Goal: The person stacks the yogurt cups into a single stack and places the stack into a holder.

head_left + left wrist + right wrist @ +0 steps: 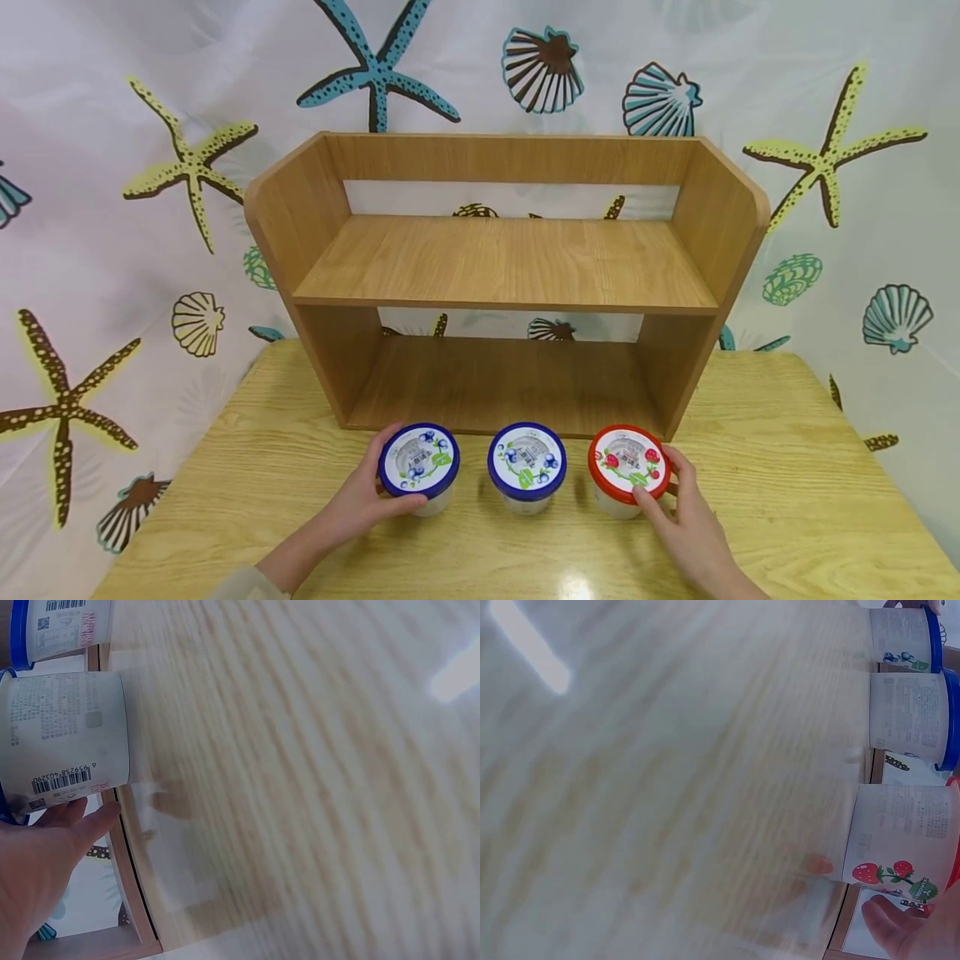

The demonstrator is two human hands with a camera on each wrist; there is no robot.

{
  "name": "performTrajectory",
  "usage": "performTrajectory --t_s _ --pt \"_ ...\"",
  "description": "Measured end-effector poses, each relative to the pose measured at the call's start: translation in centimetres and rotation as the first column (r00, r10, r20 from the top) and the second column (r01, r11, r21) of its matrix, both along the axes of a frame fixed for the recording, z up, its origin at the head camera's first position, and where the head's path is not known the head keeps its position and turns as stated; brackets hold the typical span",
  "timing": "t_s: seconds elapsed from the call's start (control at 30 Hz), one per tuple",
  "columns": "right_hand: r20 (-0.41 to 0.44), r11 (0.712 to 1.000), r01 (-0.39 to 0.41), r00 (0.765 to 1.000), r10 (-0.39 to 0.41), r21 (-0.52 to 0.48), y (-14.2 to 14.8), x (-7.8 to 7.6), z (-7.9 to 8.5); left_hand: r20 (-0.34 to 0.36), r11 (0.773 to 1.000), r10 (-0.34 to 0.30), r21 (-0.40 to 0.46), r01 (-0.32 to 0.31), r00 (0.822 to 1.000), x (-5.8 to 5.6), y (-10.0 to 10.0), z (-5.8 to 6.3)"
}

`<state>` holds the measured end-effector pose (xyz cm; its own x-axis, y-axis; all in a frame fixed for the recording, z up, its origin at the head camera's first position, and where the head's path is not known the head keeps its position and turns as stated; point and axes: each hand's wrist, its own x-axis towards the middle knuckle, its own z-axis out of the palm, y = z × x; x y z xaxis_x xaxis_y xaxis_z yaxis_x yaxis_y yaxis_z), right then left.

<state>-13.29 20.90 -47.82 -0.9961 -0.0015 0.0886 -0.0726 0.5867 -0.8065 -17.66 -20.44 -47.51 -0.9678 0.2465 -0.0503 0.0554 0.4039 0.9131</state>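
Three white tubs with printed fruit lids stand in a row on the wooden table. My left hand point(365, 500) holds the left blue-lidded tub point(420, 461), thumb along its near side and fingers round its left side. At the right end, my right hand point(688, 523) grips the red-lidded tub point(628, 467), with the thumb at the lid's near rim and fingers on its right side. Between them stands another blue-lidded tub point(527, 462), touched by neither hand. The left wrist view shows a barcode on the held tub point(64, 735); strawberries are printed on the red-lidded one point(900, 836).
Directly behind the tubs stands a two-level wooden shelf point(510, 258), its lower front edge close to them. The wooden table point(787, 467) extends to both sides. A white cloth point(82, 250) with starfish and shells hangs behind.
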Motion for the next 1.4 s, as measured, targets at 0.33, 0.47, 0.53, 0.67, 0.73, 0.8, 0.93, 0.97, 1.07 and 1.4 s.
performTrajectory --t_s 0.33,0.47,0.53,0.67,0.73,0.8,0.93,0.97,1.07,1.4 --pt "-0.057 0.995 0.041 0.997 -0.046 -0.092 -0.3 0.1 -0.7 -0.017 0.999 0.009 0.036 -0.008 1.0 -0.3 0.1 -0.3" --pt "-0.052 0.988 0.058 0.996 -0.067 -0.144 -0.5 0.1 -0.8 -0.032 0.998 0.013 0.054 -0.012 0.999 -0.3 0.2 -0.5" --pt "-0.041 0.982 0.061 0.997 -0.069 -0.179 -0.6 0.2 -0.8 -0.035 0.998 0.013 0.061 -0.011 0.999 -0.3 0.2 -0.6" --pt "-0.038 0.969 0.054 0.997 -0.066 -0.242 -0.7 0.2 -1.0 -0.029 0.998 0.013 0.069 -0.011 1.0 -0.3 0.2 -0.6" --pt "-0.049 0.962 0.053 0.996 -0.068 -0.269 -0.8 0.3 -1.2 -0.026 0.997 0.011 0.072 -0.01 1.0 -0.3 0.2 -0.6" --pt "-0.059 0.955 0.052 0.996 -0.073 -0.292 -0.9 0.4 -1.3 -0.02 0.997 0.01 0.074 -0.008 1.0 -0.3 0.2 -0.5" --pt "-0.056 0.944 0.065 0.995 -0.088 -0.323 -1.2 0.4 -1.4 -0.009 0.997 0.01 0.08 -0.009 1.0 -0.2 0.1 -0.5" --pt "-0.057 0.943 0.069 0.994 -0.093 -0.327 -1.2 0.4 -1.4 -0.005 0.997 0.011 0.079 -0.011 1.0 -0.3 0.1 -0.5" --pt "-0.056 0.94 0.078 0.993 -0.103 -0.332 -1.4 0.4 -1.5 0.003 0.997 0.015 0.076 -0.016 1.0 -0.3 0.0 -0.5" --pt "-0.039 0.934 0.098 0.992 -0.119 -0.344 -1.5 0.5 -1.4 0.01 0.996 0.039 0.081 -0.04 0.999 -0.4 0.0 -0.4"
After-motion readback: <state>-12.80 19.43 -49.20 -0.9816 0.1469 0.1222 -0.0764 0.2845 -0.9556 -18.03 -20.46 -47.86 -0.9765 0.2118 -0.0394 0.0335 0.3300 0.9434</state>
